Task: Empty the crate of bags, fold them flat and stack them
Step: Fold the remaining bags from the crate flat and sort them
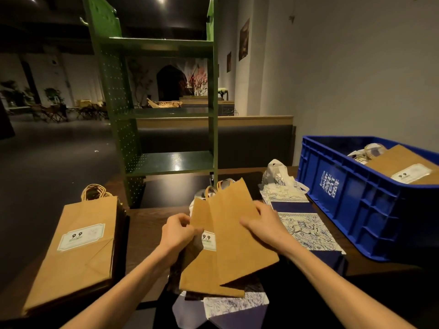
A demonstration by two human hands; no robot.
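Two flat brown paper bags point(228, 238) overlap at the table's middle, lying on blue-and-white patterned bags. My left hand point(179, 230) pinches the left edge of the lower brown bag beside its "9.9" label. My right hand point(261, 222) grips the right edge of the upper brown bag, thumb on top. A stack of folded brown bags point(76, 248) with twine handles lies at the left. The blue crate point(351, 193) stands at the right and holds another brown bag point(403, 165) plus patterned bags.
Flat blue-and-white patterned bags point(301, 222) lie between the brown bags and the crate, with a white plastic bag point(275, 172) behind them. A green metal shelf point(166, 115) rises just beyond the table. More patterned bags point(228, 305) lie at the near edge.
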